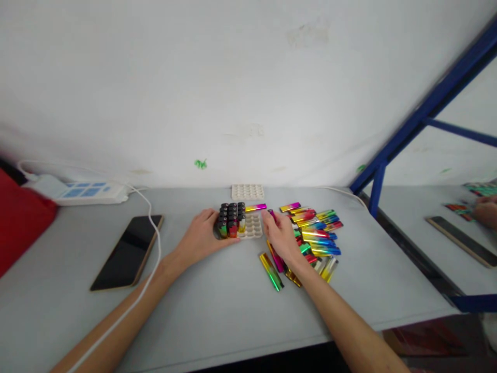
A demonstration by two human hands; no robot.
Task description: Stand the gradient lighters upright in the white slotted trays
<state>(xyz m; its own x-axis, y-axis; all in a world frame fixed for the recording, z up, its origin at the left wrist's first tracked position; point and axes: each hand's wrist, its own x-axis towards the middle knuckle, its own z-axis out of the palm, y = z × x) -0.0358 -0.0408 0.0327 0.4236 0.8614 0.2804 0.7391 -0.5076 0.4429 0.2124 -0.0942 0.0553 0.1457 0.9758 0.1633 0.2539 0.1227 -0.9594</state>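
Note:
A pale tray (253, 228) with round-edged pockets lies on the table, its left part filled with upright lighters (232, 217) that have black tops. My left hand (202, 230) curls round the left side of this group, thumb along the front, steadying the tray and lighters. Just right of the tray, my right hand (281, 233) is closed on a shiny purple lighter (272, 213), mostly covered by the fingers. Beneath and beyond that hand spreads a pile of metallic coloured lighters (316, 235). One green and yellow lighter (272, 272) lies nearest the front.
A second pocketed tray (247, 191) lies against the wall, with a yellow and purple lighter (256, 207) before it. At left are a phone (128, 254), a white cable (158, 243) and a power strip (91, 192). A blue frame (376, 189) stands right; beyond it shows another person's hand (486, 211).

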